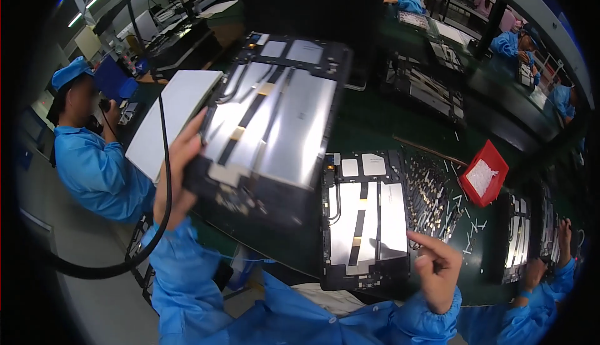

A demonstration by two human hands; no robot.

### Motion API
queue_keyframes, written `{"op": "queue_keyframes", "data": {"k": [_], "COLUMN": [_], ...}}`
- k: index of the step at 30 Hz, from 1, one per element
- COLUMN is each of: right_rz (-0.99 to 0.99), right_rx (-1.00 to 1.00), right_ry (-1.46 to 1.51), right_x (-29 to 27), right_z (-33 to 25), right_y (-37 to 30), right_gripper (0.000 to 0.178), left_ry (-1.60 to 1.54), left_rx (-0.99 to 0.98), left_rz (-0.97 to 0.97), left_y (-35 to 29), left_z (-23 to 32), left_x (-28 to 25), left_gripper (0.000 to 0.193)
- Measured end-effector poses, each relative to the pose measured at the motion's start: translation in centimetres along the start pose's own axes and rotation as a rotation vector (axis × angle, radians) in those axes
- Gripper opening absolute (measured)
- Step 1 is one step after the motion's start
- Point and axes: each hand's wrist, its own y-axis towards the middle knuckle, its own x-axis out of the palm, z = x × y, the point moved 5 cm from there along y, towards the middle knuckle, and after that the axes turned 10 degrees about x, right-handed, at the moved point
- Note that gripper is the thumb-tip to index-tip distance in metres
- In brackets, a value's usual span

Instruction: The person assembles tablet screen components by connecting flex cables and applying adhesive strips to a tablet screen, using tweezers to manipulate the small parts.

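My left hand (177, 173) grips the left edge of an opened tablet (312, 104), raised and tilted above the bench. Its inner side faces me, with silver battery panels, dark ribbon cables and bits of yellow tape; the lower end is blurred. A second opened tablet (392, 210) lies flat on the green bench, partly below the raised one. Beside its right edge is my right hand (439, 276), index finger stretched toward the edge, thumb apart, other fingers bent, with nothing held. Whether that fingertip touches the tablet, I cannot tell.
Right of the flat tablet lie a heap of small dark parts (431, 189) and scattered white strips (472, 239). A red bin (487, 173) holds white pieces. A black cable (164, 132) hangs at left. Co-workers sit left and right; more tablets (517, 239) lie at right.
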Motion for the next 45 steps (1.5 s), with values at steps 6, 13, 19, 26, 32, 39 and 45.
{"op": "queue_keyframes", "data": {"k": [6, 13, 19, 26, 32, 39, 45], "right_rz": [0.154, 0.439, 0.465, 0.288, 0.224, 0.348, 0.183], "right_rx": [0.135, 0.125, 0.302, 0.309, 0.317, 0.187, -0.107], "right_ry": [0.039, -0.239, -0.905, -0.619, -0.249, 0.095, 0.187], "right_x": [-3.6, -5.6, -6.6, -8.3, -9.2, -4.4, 2.0], "right_z": [4.0, 6.3, 9.4, 11.7, 9.8, 2.1, 1.1], "right_y": [-0.6, -0.3, 2.4, 4.0, 3.8, 0.2, -1.1], "right_gripper": [0.025, 0.017, 0.023, 0.022, 0.021, 0.011, 0.012], "left_ry": [0.022, 0.351, 0.602, 0.756, 0.386, 0.009, 0.140], "left_rx": [-0.102, 0.108, 0.399, 0.607, 0.411, -0.328, -0.294], "left_rz": [0.006, 0.108, 0.557, 0.558, -0.073, -0.449, -0.610], "left_y": [5.2, 6.2, 1.4, -11.7, -13.4, -12.0, -13.5], "left_z": [-1.4, -2.6, -2.8, -6.7, -6.8, -7.9, -8.0], "left_x": [-7.2, -9.6, -10.5, 4.0, 12.9, 19.4, 19.9], "left_gripper": [0.056, 0.045, 0.044, 0.028, 0.012, 0.029, 0.015]}}
